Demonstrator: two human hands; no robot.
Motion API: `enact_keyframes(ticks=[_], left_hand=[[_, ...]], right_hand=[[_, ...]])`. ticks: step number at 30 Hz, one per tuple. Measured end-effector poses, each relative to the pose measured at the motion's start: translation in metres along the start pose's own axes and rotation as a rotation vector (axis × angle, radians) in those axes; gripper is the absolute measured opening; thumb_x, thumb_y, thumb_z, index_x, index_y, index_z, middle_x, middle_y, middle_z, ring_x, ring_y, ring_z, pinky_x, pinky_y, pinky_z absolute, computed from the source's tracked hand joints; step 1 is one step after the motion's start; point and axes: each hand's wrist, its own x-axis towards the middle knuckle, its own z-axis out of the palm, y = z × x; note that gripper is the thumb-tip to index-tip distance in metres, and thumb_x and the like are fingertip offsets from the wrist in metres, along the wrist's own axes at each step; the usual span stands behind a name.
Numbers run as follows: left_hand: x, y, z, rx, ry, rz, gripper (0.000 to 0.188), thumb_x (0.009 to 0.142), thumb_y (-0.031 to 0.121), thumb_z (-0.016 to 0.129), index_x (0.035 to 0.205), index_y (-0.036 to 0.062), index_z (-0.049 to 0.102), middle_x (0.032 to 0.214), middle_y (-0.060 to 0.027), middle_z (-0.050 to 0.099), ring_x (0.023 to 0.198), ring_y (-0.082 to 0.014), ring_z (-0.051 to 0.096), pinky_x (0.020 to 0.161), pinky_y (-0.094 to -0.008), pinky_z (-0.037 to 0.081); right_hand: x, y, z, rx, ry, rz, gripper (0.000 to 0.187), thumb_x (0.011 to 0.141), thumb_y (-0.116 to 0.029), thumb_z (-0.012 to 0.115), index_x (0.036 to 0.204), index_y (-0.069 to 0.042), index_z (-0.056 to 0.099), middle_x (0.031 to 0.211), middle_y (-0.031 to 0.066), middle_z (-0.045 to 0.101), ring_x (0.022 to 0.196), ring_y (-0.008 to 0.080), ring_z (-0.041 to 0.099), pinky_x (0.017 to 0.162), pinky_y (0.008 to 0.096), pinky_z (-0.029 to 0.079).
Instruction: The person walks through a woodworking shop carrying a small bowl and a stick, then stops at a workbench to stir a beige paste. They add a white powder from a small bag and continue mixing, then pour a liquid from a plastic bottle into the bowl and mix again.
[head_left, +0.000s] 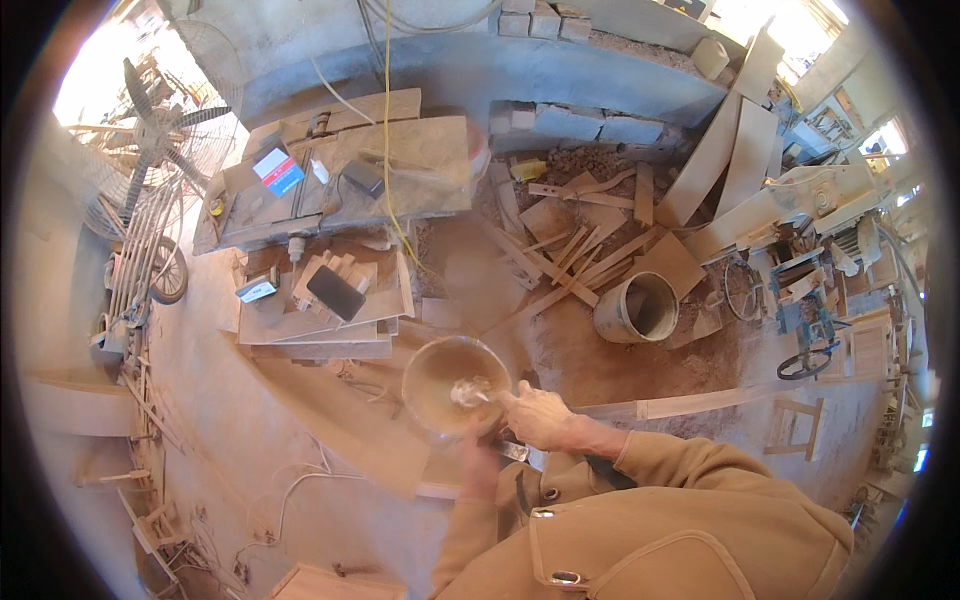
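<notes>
A round, pale brown bowl (425, 400) is in front of my body, with some light brown material inside. My left hand (481, 465), blurred, is at its near rim and seems to grip it; the fingers are mostly hidden. Closed in a fist at the right rim, my right hand (541, 419) holds a small tool that reaches into the bowl. The tool's pale, shiny head (470, 391) lies over the material; its exact kind I cannot make out. A metal buckle or clasp (514, 452) shows just below my hands.
Beyond the bowl, a dark phone (336, 293) lies on stacked boards. A dusty workbench (430, 160) stands behind, with a red-and-blue box (278, 172). Right of centre are a bucket (637, 308) and scattered wood scraps (570, 260). A large fan (155, 130) stands far left.
</notes>
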Motion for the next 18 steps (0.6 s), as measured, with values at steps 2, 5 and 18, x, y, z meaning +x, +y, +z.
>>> enact_keyframes(ticks=[2,5,18], left_hand=[[0.005,0.006,0.002,0.028,0.034,-0.026,0.041,0.102,0.028,0.052,0.131,-0.0019,0.056,0.118,-0.0127,0.069,0.101,-0.0214,0.069,0.078,-0.0307,0.048],[0.024,0.014,0.01,0.0,-0.061,0.034,0.042,0.103,0.027,0.051,0.132,-0.002,0.055,0.118,-0.013,0.07,0.101,-0.0237,0.07,0.078,-0.0314,0.048],[0.192,0.073,0.078,0.012,-0.158,0.044,0.036,0.102,0.033,0.055,0.122,0.0032,0.061,0.102,-0.0065,0.071,0.079,-0.0146,0.063,0.068,-0.0287,0.049]], right_hand=[[0.005,0.002,0.0,0.0,-0.013,0.018,0.043,0.092,-0.017,0.055,0.135,-0.013,0.049,0.11,0.0278,0.055,0.095,0.0448,0.063,0.081,0.0507,0.052],[0.015,0.008,-0.016,-0.041,0.039,0.007,0.044,0.087,-0.019,0.064,0.128,-0.007,0.055,0.114,0.0256,0.057,0.1,0.0408,0.065,0.082,0.0479,0.054],[0.14,0.059,-0.155,-0.018,0.068,-0.043,0.039,0.09,-0.02,0.056,0.129,-0.014,0.058,0.107,0.022,0.062,0.094,0.0387,0.065,0.083,0.0469,0.053]])
